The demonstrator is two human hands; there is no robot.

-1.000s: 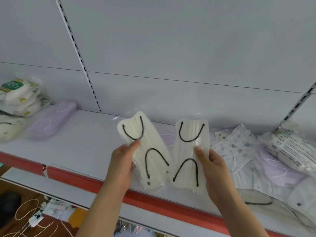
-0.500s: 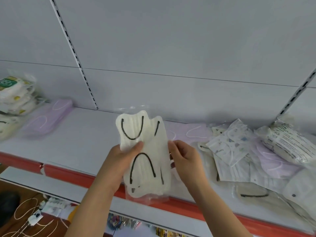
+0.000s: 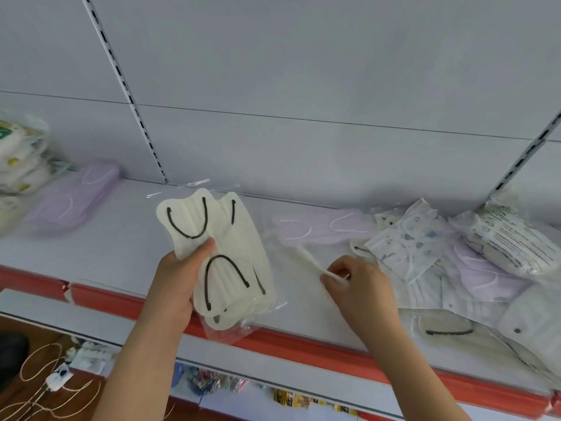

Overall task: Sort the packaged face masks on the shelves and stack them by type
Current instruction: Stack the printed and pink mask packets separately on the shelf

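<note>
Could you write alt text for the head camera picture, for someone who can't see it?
A person's left hand holds two cream masks with black ear loops above a white shelf, while the right hand pinches a clear-wrapped packet beside a jumbled pile of masks.

I can read nothing here. The white packet (image 3: 504,235) at my far right carries lines of small print, and the packs (image 3: 18,153) at my far left a green label, both too blurred.
</note>
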